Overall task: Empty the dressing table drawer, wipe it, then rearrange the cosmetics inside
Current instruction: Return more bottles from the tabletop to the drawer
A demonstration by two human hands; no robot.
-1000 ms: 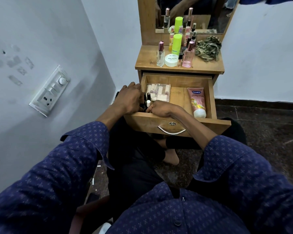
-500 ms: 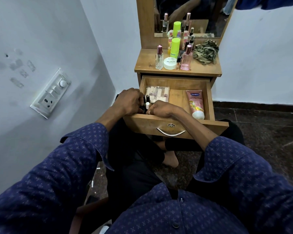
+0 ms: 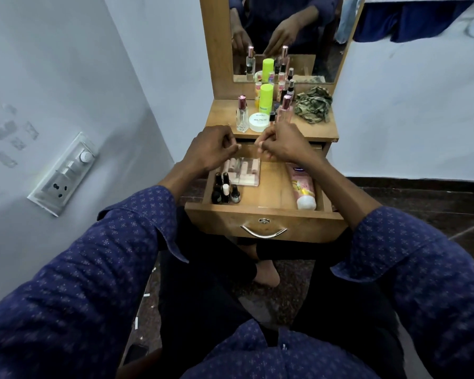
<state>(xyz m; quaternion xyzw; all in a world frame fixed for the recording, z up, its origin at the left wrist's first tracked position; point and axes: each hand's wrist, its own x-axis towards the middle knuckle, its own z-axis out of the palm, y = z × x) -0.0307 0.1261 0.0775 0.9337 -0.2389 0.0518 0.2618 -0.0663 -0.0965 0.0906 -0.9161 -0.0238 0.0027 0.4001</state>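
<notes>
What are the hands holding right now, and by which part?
Nothing that can be seen. The left hand and right hand hover above the open drawer with fingers curled; whether something small is pinched cannot be told.

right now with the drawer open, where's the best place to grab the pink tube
Grip the pink tube around its body just above the white cap, coming from above. It lies flat along the drawer's right wall, so only its top and left side look free for fingers.

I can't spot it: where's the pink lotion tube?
The pink lotion tube lies along the open drawer's right wall, cap toward the person, opposite the nail polish bottles.
</notes>
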